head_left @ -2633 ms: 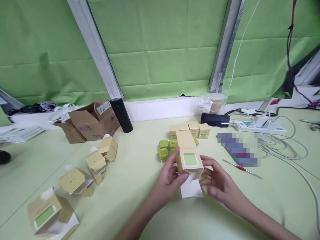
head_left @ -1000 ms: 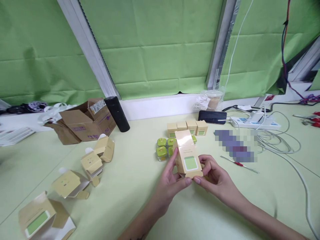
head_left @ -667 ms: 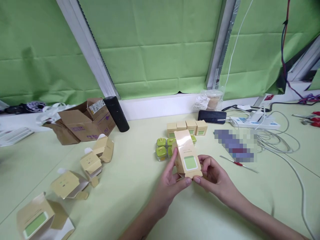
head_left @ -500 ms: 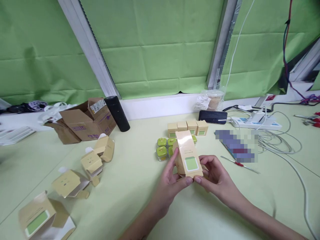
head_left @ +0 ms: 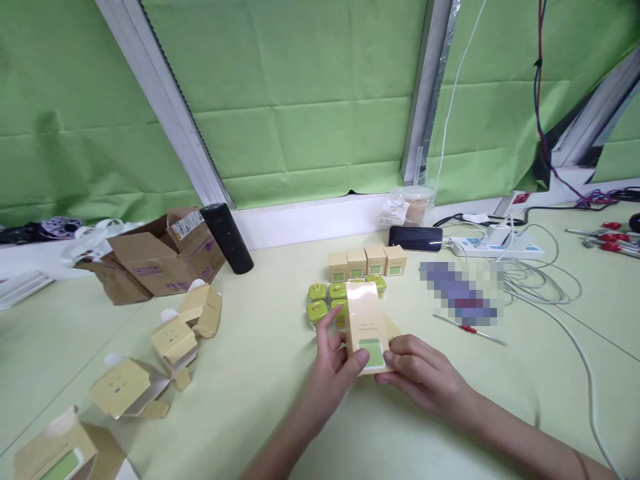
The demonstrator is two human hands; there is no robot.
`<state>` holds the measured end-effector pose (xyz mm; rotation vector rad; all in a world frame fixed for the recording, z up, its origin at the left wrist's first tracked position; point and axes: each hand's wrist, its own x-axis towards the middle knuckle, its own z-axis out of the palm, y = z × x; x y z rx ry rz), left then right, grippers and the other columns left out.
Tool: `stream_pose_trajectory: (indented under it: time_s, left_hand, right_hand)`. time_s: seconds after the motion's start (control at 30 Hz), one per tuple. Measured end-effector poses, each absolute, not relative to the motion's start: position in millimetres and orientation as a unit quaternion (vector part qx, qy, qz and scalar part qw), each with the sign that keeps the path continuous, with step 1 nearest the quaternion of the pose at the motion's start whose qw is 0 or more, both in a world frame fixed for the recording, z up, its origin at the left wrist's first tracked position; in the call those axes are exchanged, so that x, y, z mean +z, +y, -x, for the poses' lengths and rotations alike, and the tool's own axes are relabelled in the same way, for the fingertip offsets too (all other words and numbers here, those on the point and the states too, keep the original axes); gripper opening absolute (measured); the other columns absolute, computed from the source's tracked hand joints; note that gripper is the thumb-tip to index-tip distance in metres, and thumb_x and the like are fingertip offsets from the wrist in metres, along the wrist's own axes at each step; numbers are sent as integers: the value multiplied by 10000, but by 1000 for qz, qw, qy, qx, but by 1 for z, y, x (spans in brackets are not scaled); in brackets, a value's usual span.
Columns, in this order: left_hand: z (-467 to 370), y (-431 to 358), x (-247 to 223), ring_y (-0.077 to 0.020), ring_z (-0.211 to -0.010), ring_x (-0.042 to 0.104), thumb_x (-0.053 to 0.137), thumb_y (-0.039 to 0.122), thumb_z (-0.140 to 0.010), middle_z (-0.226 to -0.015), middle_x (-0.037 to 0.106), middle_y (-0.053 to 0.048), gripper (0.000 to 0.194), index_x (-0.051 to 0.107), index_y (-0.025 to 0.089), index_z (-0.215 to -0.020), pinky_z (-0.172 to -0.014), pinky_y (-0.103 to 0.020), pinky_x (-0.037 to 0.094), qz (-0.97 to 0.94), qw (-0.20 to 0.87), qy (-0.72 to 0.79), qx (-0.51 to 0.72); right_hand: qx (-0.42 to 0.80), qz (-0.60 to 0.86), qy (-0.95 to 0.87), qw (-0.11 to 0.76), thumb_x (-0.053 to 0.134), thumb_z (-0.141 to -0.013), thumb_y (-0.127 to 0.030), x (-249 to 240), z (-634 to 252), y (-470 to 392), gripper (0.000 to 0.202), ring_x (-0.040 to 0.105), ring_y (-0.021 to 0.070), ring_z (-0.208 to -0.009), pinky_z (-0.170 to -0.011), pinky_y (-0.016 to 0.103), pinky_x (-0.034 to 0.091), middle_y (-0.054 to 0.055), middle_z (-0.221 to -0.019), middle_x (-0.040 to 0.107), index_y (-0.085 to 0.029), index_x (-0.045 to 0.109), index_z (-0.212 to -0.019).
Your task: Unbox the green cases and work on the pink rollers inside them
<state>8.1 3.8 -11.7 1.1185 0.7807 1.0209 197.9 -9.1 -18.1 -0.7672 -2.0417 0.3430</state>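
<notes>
A tan carton with a green window stands low over the table, gripped at its near end by the left hand and right hand, fingers closed round it. Green jars sit just behind it, with a row of small boxes beyond them.

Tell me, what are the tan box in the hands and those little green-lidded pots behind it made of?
The tall tan box with a green window looks like thin matte cardboard: sharp folded edges, slight sheen. The small square green-lidded pots seem to be clear plastic or glass under glossy green lids; the picture is too small to tell which.
</notes>
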Motion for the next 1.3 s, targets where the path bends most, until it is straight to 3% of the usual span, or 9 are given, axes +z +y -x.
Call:
stream_pose_trajectory:
  time_s: [0.2,0.3,0.37,0.47,0.63,0.87,0.97,1.1,1.3]
  left_hand:
    - [4,11,-12,-272,-1124,505,676,248,-712,-1150,553,-94,691,291,230,-1286,-965,-392,370,-579,612,323,430]
    - [8,11,-15,-244,-1186,455,625,81,-680,-1242,482,-86,782,209,269,-1316,-1027,-396,319,-659,535,343,403]
    - [10,9,-16,-235,-1221,422,591,33,-667,-1306,413,-86,779,223,283,-1307,-1041,-389,311,-702,485,366,371]
    - [10,5,-16,-227,-1220,425,576,52,-685,-1292,387,-88,682,244,274,-1237,-1028,-386,341,-743,432,380,344]
    - [9,3,-16,-196,-1252,405,545,102,-753,-1274,403,-98,516,203,261,-1104,-1039,-384,345,-759,383,377,367]
    - [6,6,-20,-182,-1202,460,506,137,-818,-1296,425,-120,374,218,259,-1021,-969,-374,412,-775,334,343,413]
    - [7,6,-22,-192,-1123,520,529,151,-807,-1232,460,-106,400,220,256,-1038,-905,-366,451,-781,314,360,403]
    - [9,5,-22,-191,-983,589,560,139,-760,-1134,496,-84,475,212,246,-1064,-810,-349,491,-774,337,375,384]
    - [9,4,-12,-199,-1061,546,580,132,-729,-1190,460,-90,493,217,255,-1039,-863,-358,460,-756,364,393,377]
  right_hand:
    - [357,355,-771,389,446,-894,-504,14,-212,23,422,639,173,-691,-648,297,529,55,-721,654,-191,670,-722]
    - [306,466,-722,410,423,-898,-504,18,-222,68,400,634,201,-796,-684,325,534,82,-860,652,-178,647,-959]
    - [272,490,-721,406,537,-831,-496,11,-226,98,393,611,227,-870,-736,357,513,84,-941,634,-211,617,-1089]
    - [244,506,-730,390,663,-728,-452,-6,-229,127,328,605,249,-876,-777,376,485,75,-945,621,-223,681,-962]
    - [216,513,-726,404,582,-797,-433,-10,-234,129,256,607,215,-776,-720,344,487,58,-844,625,-197,671,-755]
    - [231,471,-714,464,528,-848,-474,45,-217,82,295,599,192,-851,-710,291,501,56,-903,634,-195,622,-848]
    - [353,416,-689,477,594,-814,-465,61,-194,56,282,619,177,-781,-669,282,511,44,-837,649,-184,615,-832]
    - [425,374,-715,411,606,-821,-418,67,-177,35,236,615,154,-746,-642,257,502,23,-795,645,-184,614,-791]
    - [235,380,-844,296,522,-896,-319,75,-193,33,154,600,154,-749,-666,270,459,18,-823,649,-198,604,-848]
